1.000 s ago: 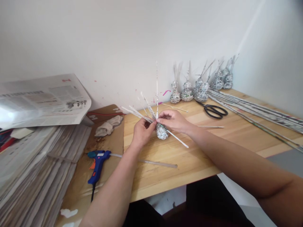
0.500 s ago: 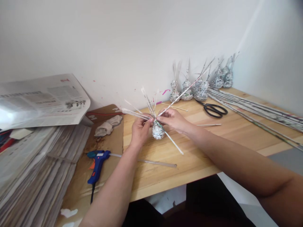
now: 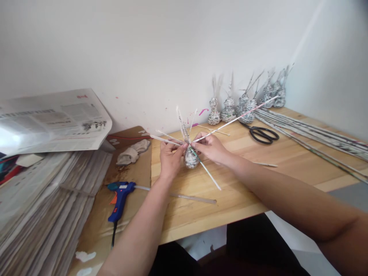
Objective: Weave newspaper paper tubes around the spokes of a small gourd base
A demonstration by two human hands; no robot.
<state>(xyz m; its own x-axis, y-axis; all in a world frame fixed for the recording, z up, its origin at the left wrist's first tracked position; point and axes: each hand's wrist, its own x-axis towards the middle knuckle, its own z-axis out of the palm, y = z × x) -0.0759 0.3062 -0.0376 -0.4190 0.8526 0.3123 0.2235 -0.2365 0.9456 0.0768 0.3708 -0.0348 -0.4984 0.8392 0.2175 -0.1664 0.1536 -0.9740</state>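
Note:
Between my hands is a small round woven paper vase [image 3: 191,158], made of rolled newsprint, with several paper sticks spreading out of its neck. My left hand [image 3: 171,155] is closed on the neck's left side, thumb and fingers pinching where the sticks meet. At the neck's right side my right hand [image 3: 209,147] pinches a long paper tube [image 3: 234,120] that slants up to the right. One greenish-white paper stick [image 3: 210,176] points down toward me. My fingertips hide part of the neck.
Several finished-looking woven paper pieces [image 3: 229,109] stand along the wall. Black scissors [image 3: 263,135] and long paper tubes [image 3: 310,130] lie right. A blue glue gun [image 3: 120,199], a whitish cloth glove [image 3: 132,152] and a newspaper stack [image 3: 71,203] are left. A glue stick [image 3: 195,199] lies in front.
The long paper tube has swung lower to the right, from a steep slant to a flatter one. My left hand stays at the neck. The view has shifted slightly.

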